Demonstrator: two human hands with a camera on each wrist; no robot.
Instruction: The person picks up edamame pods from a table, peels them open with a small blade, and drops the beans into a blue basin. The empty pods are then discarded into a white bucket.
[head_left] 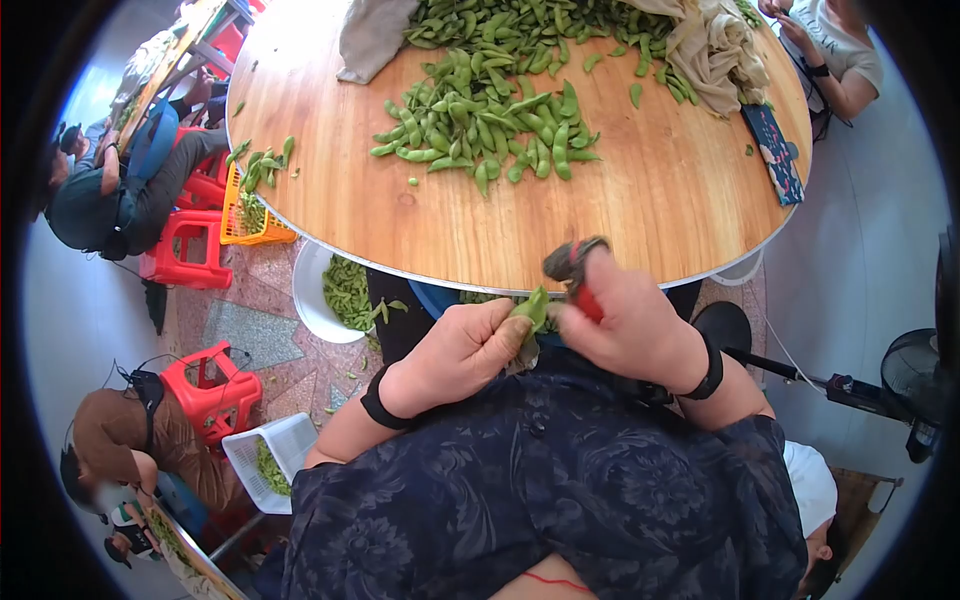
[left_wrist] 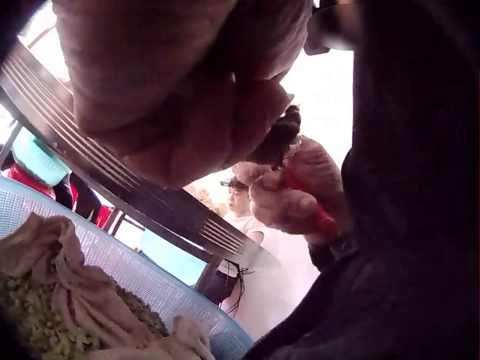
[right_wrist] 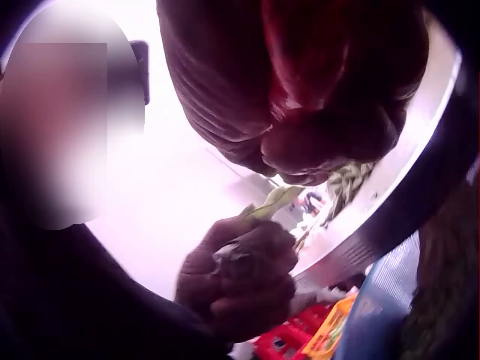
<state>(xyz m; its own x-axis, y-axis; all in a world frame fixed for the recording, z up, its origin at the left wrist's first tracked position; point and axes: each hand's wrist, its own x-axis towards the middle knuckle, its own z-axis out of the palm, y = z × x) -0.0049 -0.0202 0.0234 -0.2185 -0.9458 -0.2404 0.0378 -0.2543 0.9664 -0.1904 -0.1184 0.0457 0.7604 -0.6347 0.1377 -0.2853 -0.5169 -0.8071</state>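
Note:
My left hand pinches a green pod between thumb and fingers, just off the table's near edge. Beside it, the right hand curls round a red-handled tool; a dark wrapped part shows at its fingers. The tool's working end cannot be made out. In the left wrist view the red handle lies in the right hand. The right wrist view shows the pod sticking up from the left hand, close below the right hand's fingers.
A round wooden table bears a heap of pods, cloths and a patterned pouch. Below stand a white bucket of pods and a blue basket with shelled beans and cloth. A fan stands right; people sit around.

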